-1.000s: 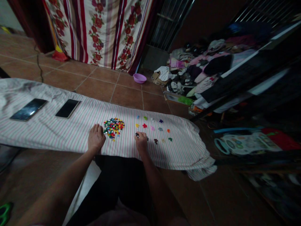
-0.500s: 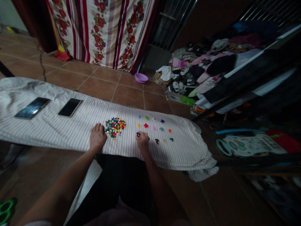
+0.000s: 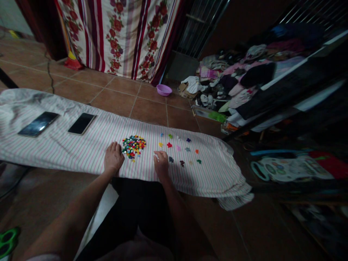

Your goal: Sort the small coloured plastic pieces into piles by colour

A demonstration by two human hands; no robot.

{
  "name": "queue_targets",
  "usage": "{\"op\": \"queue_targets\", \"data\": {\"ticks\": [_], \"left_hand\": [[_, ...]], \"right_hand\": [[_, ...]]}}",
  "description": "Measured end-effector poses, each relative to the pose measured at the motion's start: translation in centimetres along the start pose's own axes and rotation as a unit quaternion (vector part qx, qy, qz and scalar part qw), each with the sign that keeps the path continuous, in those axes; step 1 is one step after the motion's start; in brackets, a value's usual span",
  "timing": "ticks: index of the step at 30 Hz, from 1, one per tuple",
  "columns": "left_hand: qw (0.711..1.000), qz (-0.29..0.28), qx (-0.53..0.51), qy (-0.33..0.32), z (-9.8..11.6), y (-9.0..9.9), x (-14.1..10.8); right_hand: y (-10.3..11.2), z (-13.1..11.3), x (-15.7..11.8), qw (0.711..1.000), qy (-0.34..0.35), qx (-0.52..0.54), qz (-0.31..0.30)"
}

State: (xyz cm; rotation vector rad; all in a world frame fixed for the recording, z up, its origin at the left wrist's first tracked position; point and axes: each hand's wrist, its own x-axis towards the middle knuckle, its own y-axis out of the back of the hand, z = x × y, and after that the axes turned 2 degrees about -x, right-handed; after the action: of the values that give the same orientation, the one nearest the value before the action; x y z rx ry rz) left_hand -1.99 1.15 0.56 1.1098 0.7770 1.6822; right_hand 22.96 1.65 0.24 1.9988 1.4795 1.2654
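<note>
My left hand point(image 3: 113, 158) rests on the striped cloth point(image 3: 92, 152) at the left edge of a heap of small multicoloured plastic pieces point(image 3: 134, 145). Its fingers lie flat and hold nothing I can see. Right of the heap, my right hand point(image 3: 161, 165) hovers low over the cloth, thumb and forefinger slightly apart, with no piece visible between them. Close beside it sits a dark grey cluster point(image 3: 171, 159). Further groups sorted by colour include yellow pieces point(image 3: 160, 144), red pieces point(image 3: 169, 145), pink pieces point(image 3: 178, 148) and brown pieces point(image 3: 182, 163). The cloth under my right hand is hidden.
Two phones lie on the cloth's left part, one dark phone point(image 3: 81, 123) and one larger phone point(image 3: 38, 124). Beyond the cloth, a purple basin point(image 3: 164, 90) stands on the tiled floor. A heap of clothes point(image 3: 231, 76) fills the back right.
My right hand has shifted slightly left, and the black pieces at its fingertips are out of sight. The dark grey cluster now shows fully. My left hand has stayed in place.
</note>
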Motion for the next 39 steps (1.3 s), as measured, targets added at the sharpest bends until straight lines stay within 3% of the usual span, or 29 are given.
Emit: {"op": "queue_targets", "data": {"ticks": [4,9,18,30,39], "left_hand": [[1.000,0.004,0.001,0.000,-0.1,-0.1,0.0],[1.000,0.004,-0.003,-0.007,-0.1,-0.2,0.0],[1.000,0.018,0.009,-0.005,-0.2,-0.3,-0.1],[1.000,0.012,0.003,-0.011,-0.1,-0.1,0.0],[1.000,0.006,-0.014,-0.005,-0.2,-0.2,-0.1]], "right_hand": [[-0.7,-2.0,-0.7,0.997,0.036,0.014,-0.072],[-2.1,-4.0,-1.0,0.990,0.031,0.017,-0.133],[-2.6,-6.4,-0.6,0.982,0.005,-0.071,-0.172],[-1.9,-6.0,-1.2,0.974,0.022,-0.092,-0.205],[-1.0,-5.2,-0.1,0.974,0.037,-0.079,-0.209]]}}
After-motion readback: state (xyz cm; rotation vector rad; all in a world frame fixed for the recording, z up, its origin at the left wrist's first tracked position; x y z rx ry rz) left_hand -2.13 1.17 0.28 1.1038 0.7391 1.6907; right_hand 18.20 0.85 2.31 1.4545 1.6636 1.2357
